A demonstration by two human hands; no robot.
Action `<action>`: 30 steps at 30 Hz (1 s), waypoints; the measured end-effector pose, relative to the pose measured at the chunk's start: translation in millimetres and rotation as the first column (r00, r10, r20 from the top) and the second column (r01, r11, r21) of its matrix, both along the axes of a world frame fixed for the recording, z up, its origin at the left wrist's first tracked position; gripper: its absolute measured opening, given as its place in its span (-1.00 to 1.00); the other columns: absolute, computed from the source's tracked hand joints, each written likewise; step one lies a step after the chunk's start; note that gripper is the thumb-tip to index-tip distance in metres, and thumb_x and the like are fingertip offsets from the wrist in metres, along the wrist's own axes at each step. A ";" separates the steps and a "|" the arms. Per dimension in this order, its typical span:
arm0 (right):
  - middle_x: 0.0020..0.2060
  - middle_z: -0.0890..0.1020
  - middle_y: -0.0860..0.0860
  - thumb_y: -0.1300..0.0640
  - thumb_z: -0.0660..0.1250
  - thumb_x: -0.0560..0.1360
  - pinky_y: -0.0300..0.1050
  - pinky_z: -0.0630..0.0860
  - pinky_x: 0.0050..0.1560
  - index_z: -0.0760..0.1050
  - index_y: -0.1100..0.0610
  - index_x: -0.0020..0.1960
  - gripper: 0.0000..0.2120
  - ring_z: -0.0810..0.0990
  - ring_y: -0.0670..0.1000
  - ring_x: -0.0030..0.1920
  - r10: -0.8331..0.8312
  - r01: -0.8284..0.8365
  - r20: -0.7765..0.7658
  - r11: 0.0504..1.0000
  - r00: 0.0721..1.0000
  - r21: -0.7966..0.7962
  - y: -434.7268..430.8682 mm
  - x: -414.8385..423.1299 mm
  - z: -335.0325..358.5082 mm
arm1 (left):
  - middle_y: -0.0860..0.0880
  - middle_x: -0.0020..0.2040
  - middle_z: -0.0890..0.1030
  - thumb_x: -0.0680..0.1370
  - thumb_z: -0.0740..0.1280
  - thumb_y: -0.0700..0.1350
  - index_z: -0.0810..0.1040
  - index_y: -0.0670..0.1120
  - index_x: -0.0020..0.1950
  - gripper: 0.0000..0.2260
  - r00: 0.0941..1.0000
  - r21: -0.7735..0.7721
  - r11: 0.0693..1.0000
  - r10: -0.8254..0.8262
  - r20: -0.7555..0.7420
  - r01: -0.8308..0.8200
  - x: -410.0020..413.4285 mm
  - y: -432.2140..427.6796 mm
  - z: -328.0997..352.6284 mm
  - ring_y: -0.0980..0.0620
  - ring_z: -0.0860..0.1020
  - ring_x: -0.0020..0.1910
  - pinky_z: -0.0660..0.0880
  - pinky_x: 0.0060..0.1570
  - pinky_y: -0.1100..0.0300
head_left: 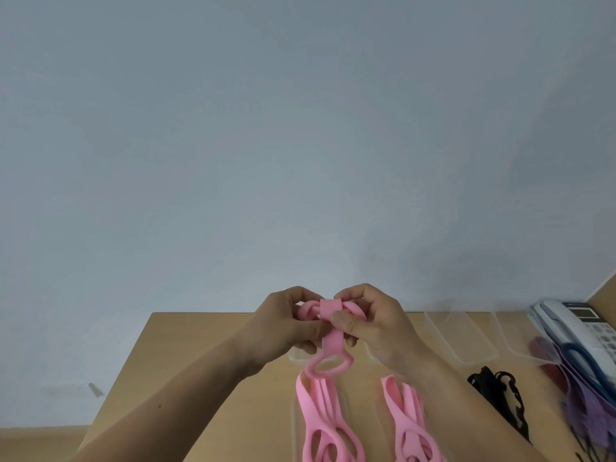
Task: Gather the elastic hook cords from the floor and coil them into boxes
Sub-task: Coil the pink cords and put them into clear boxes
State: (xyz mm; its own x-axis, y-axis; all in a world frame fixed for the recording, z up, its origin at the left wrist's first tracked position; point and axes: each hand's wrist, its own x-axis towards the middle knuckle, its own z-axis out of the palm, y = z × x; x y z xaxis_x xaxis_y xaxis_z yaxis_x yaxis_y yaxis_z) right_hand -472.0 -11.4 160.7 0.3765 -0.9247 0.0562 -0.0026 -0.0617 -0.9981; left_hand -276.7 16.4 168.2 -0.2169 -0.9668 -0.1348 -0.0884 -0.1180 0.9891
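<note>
Pale wall [300, 128] fills the head view; a wooden table [206, 361] lies at 6 o'clock. Above it, the left hand [283, 328] pinches a coiled pink cord [330, 338], and the right hand [376, 328] curls round the same coil, thumb pressed on the wrapping strap. The end loop hangs free below.

Two pink bundles [313, 415] [403, 411] rest at 6 o'clock, with clear boxes [466, 338] at 4 o'clock.

Judgement: coiling is in hand. The next move calls for securing the loose end, then seating the coil in a box.
</note>
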 end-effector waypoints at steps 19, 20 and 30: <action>-0.08 0.67 -0.01 0.20 0.56 0.24 -0.05 0.62 -0.14 0.58 0.04 0.05 -0.60 0.68 0.08 -0.12 -0.079 0.077 0.047 0.996 0.996 0.055 -4.3 1.7 -8.1 | -0.25 -0.07 0.69 0.54 0.44 -0.18 0.58 -0.24 0.14 -0.78 0.990 0.034 0.997 -0.066 -0.121 0.070 6.0 -11.8 2.4 -0.17 0.65 -0.14 0.61 -0.08 0.03; -0.07 0.66 0.04 0.14 0.58 0.25 -0.04 0.61 -0.17 0.58 0.07 0.05 -0.60 0.68 0.12 -0.14 -0.068 0.063 0.059 0.995 0.996 0.081 -5.4 1.7 -7.0 | -0.26 -0.05 0.69 0.53 0.45 -0.19 0.58 -0.23 0.15 -0.77 0.987 0.018 0.997 -0.070 -0.143 0.073 6.3 -12.3 1.5 -0.20 0.67 -0.11 0.62 -0.07 0.02; -0.27 0.68 0.14 -0.20 0.45 0.30 -0.10 0.53 -0.31 0.56 0.26 -0.02 -0.46 0.64 0.08 -0.31 -0.043 0.056 -0.087 0.986 0.995 0.154 -11.7 6.9 1.9 | -0.27 -0.06 0.66 0.48 0.49 -0.24 0.66 -0.02 0.12 -0.76 0.999 -0.153 0.988 -0.011 -0.048 0.003 3.0 -18.0 -10.4 -0.17 0.61 -0.15 0.59 -0.05 -0.01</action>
